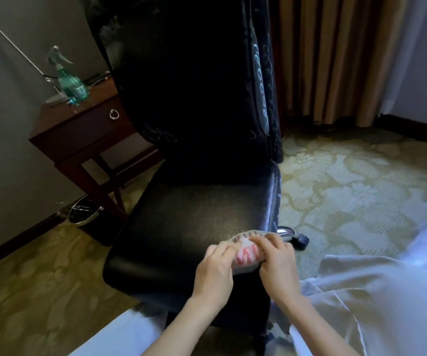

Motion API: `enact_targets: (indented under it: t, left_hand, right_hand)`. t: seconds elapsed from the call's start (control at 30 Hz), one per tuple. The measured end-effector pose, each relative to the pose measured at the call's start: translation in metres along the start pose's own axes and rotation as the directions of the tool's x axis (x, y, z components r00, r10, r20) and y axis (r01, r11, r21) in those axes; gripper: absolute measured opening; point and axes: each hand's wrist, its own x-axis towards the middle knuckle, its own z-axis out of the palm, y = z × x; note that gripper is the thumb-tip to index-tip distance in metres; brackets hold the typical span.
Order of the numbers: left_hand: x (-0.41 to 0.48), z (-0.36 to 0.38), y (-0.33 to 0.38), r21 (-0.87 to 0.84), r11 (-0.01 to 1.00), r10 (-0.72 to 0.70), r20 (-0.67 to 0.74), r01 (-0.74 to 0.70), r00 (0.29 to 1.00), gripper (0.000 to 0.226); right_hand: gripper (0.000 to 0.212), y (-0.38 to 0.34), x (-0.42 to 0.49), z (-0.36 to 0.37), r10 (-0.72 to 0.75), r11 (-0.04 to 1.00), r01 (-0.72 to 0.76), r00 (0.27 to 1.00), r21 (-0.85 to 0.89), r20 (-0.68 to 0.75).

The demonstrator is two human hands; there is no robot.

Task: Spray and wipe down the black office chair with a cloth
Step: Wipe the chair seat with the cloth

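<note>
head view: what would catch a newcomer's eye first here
The big black chair fills the middle. At the near edge of its seat, toward the right, the left hand and right hand both grip a bunched pink-and-white cloth. A green spray bottle stands on the wooden table at the left.

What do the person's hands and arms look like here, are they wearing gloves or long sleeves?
No gloves: the left hand and right hand are bare, with no ring, watch or bracelet showing. The left forearm and right forearm are bare too, with no sleeve in sight down to the bottom edge of the picture.
</note>
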Motion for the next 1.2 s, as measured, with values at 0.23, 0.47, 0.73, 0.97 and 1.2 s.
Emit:
enact_targets:
  t: [0.23, 0.47, 0.73, 0.97, 1.2]
  left_hand:
    - [0.073, 0.034, 0.027, 0.131, 0.987, 0.047, 0.335, -0.096, 0.941, 0.056]
    - [0.063, 0.036, 0.008, 0.061, 0.991, 0.095, 0.291, -0.117, 0.952, 0.043]
    - [0.057, 0.025, 0.001, 0.055, 0.977, 0.180, 0.291, -0.205, 0.940, 0.045]
    - [0.074, 0.035, 0.011, 0.105, 0.909, 0.366, 0.261, -0.403, 0.893, 0.043]
    - [0.177, 0.069, 0.043, 0.219, 0.817, 0.451, 0.335, -0.534, 0.827, 0.041]
  right_hand:
    - [0.055, 0.040, 0.005, 0.016, 0.396, 0.855, -0.385, 0.917, 0.347, 0.042]
    - [0.054, 0.037, 0.000, 0.024, 0.413, 0.805, -0.403, 0.908, 0.435, 0.076]
    - [0.053, 0.021, -0.024, 0.036, 0.453, 0.750, -0.462, 0.880, 0.474, 0.142]
    - [0.057, 0.027, -0.022, 0.051, 0.588, 0.571, -0.527, 0.798, 0.629, 0.134]
    - [0.049, 0.085, 0.075, 0.036, 0.616, 0.430, -0.446, 0.780, 0.785, 0.106]
